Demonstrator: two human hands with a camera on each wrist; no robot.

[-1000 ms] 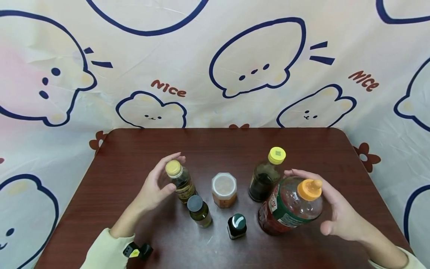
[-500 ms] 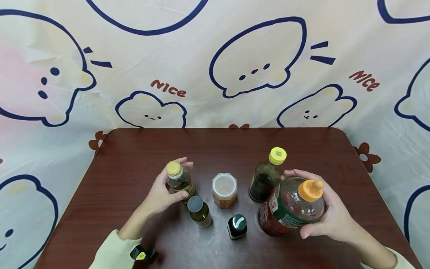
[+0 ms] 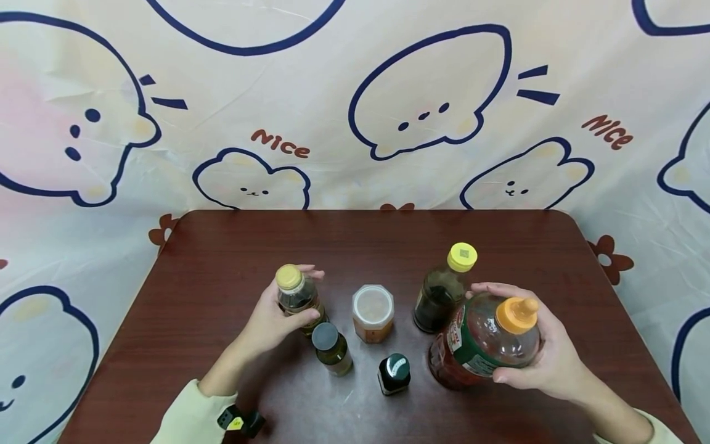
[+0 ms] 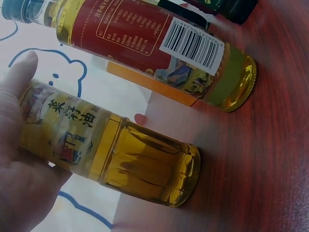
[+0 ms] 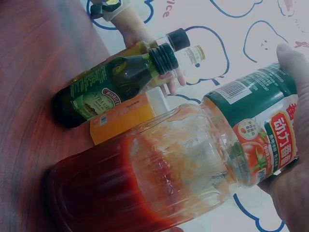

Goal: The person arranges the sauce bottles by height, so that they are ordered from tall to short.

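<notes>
My left hand grips the upper part of a yellow-capped cooking oil bottle, thumb across its front. The golden oil bottle stands upright on the table. On the right side, my right hand holds a large ketchup bottle by its green label, thumb low on the near side and fingers behind. This bottle has an orange nozzle cap and is partly filled with red sauce; its base is at the tabletop. Just in front of the left hand stands a grey-capped oil bottle with a red label.
Between the hands are an orange jar with a white lid and a dark green olive oil bottle. A yellow-capped bottle of dark liquid stands beside the ketchup. The brown table meets a patterned cloth behind.
My left hand has moved right and taken hold of the yellow-capped oil bottle. The right thumb has come in against the ketchup bottle. Both bottles stay in place.
</notes>
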